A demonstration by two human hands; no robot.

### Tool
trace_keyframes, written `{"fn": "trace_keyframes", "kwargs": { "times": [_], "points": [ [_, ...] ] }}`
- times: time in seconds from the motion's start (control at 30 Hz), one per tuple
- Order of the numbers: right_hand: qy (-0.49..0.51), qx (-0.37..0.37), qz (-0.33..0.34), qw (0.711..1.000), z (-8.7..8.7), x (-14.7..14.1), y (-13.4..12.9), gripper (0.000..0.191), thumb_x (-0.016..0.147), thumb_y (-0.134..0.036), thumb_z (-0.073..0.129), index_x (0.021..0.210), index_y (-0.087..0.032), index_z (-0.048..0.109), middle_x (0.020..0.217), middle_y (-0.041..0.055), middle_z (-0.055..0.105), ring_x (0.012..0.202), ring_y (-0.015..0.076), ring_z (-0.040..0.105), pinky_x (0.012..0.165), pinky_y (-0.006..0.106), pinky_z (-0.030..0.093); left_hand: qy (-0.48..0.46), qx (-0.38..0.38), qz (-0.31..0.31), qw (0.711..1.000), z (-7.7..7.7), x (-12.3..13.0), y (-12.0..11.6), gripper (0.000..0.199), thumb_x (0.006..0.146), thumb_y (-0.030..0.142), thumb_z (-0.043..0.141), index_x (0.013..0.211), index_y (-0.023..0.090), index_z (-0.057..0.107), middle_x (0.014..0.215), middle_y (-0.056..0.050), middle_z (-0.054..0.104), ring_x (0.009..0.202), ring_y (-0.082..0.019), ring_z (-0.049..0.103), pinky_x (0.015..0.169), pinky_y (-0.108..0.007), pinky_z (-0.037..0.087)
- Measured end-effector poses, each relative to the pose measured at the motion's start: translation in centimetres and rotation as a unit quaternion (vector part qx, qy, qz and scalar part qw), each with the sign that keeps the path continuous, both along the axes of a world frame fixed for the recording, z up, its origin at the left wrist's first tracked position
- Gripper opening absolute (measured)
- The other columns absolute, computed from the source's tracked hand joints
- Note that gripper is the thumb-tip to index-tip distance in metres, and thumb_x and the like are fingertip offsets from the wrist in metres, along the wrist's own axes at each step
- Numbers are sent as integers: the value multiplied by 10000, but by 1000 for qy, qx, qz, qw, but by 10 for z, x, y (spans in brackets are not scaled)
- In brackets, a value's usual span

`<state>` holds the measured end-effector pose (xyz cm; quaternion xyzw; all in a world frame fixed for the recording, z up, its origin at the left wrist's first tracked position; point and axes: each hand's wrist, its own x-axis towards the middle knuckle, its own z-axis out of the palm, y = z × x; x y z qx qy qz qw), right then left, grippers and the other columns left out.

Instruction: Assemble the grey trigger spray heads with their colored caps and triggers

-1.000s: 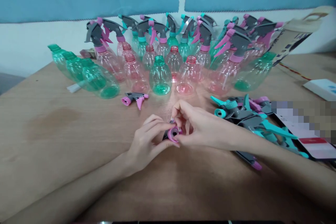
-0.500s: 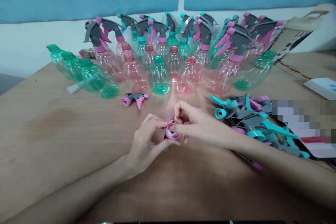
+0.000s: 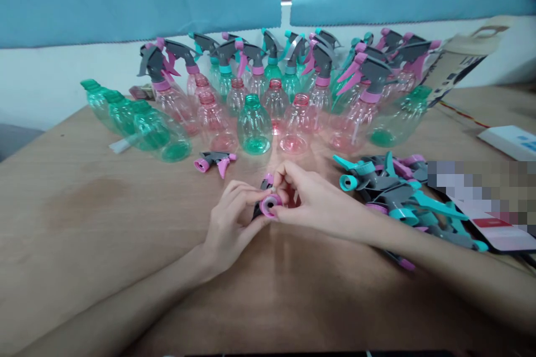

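In front of me, my left hand [image 3: 230, 217] is closed round a grey and pink trigger sprayer head [image 3: 267, 206], its round pink collar facing me. My right hand [image 3: 314, 194] grips the same sprayer head from the right, with the thumb at the lower edge of the collar and bent fingers above it. A small pale bit shows at the right fingertips, too small to name. Behind my left hand another pink and grey sprayer head [image 3: 215, 162] lies on the table. A green bottle [image 3: 254, 128] and a pink bottle [image 3: 294, 128], both uncapped, stand beyond my hands.
A pile of turquoise, pink and grey sprayer heads [image 3: 389, 192] lies to the right. Several bottles fitted with sprayers [image 3: 320, 89] stand at the back. Uncapped green bottles [image 3: 151, 128] stand at the left. A beige container [image 3: 454, 61] leans at the far right of the wooden table [image 3: 138, 245].
The sprayer head has turned in my hands, so the collar's dark centre hole and the pink tip behind now show. My right thumb has moved to the collar's lower edge.
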<state>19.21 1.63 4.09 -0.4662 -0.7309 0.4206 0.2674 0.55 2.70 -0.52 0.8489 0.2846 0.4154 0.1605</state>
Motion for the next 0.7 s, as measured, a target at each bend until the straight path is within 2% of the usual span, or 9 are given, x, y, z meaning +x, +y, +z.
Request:
{"fn": "trace_keyframes", "kwargs": {
  "times": [0.13, 0.3, 0.4, 0.53, 0.7],
  "points": [
    [2, 26, 9, 1000, 11, 8, 2, 192, 749, -209, 588, 876, -207, 444, 716, -51, 522, 635, 98, 497, 545, 241, 386, -9, -29, 8, 999, 1, 3, -4, 289, 768, 205, 690, 1030, 208, 568, 846, -12, 625, 806, -162, 553, 709, -303, 474],
    [71, 157, -42, 984, 39, 25, 2, 137, 779, -183, 599, 840, -198, 477, 746, -40, 508, 644, 85, 496, 567, 232, 402, -5, -82, 34, 996, 3, 15, -15, 401, 734, 210, 716, 1093, 206, 538, 960, -29, 624, 841, -161, 580, 756, -302, 476],
    [78, 191, -56, 977, 53, 36, 1, 151, 774, -191, 629, 834, -194, 490, 760, -32, 519, 654, 89, 502, 580, 236, 414, 5, -120, 31, 992, 4, 27, -18, 394, 774, 225, 668, 1144, 226, 533, 1001, -34, 621, 879, -174, 582, 775, -315, 472],
    [81, 221, -68, 970, 67, 52, -1, 165, 755, -225, 664, 799, -191, 509, 744, -32, 528, 628, 86, 491, 556, 233, 417, -36, -217, 17, 975, 0, 57, -18, 269, 809, 214, 606, 1072, 234, 552, 1049, -39, 614, 931, -185, 589, 774, -312, 486],
    [68, 253, -85, 961, 82, 65, -9, 157, 764, -285, 660, 807, -195, 538, 712, -28, 544, 636, 106, 520, 569, 252, 437, -176, -314, -13, 933, -5, 108, -18, 213, 771, 209, 639, 932, 194, 501, 880, -11, 567, 817, -144, 579, 733, -270, 501]
  ]
}}
